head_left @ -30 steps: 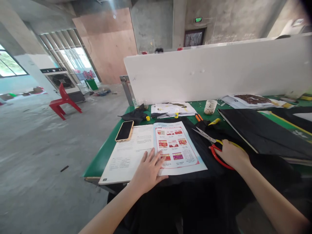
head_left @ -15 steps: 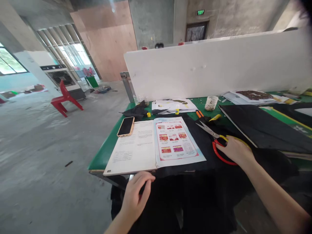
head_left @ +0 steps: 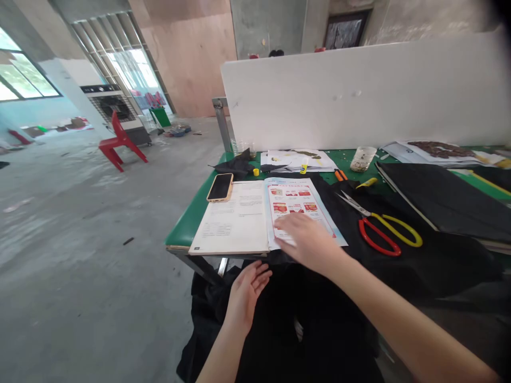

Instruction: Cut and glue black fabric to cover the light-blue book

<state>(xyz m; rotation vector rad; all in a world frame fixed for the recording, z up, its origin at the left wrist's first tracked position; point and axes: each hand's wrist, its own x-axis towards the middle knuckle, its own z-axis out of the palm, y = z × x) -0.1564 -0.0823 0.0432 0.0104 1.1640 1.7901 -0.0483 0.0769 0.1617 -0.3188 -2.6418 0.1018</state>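
An open book (head_left: 235,229) lies at the near left corner of the green table, its right page printed with red pictures. Over that right page is my right hand (head_left: 305,239), fingers stretched out and holding nothing; whether it touches the paper I cannot tell. My left hand (head_left: 249,284) is just below the table's near edge, above my dark clothing, with its fingers apart and nothing in it. To the right of the book, scissors (head_left: 365,213) with one red and one yellow handle rest on black cloth, blades slightly parted. A phone (head_left: 220,188) sits on the book's upper left corner.
Behind the book are a glue stick (head_left: 304,166), a yellow cap (head_left: 256,172), orange-handled items (head_left: 340,174) and a clear plastic cup (head_left: 363,159). A black board (head_left: 443,197) lies right. A white panel (head_left: 359,101) walls the table's back. A red chair (head_left: 120,142) stands left.
My right hand has let go of the scissors and moved left over the book's right page. My left hand's fingers have opened out. The camera view has shifted.
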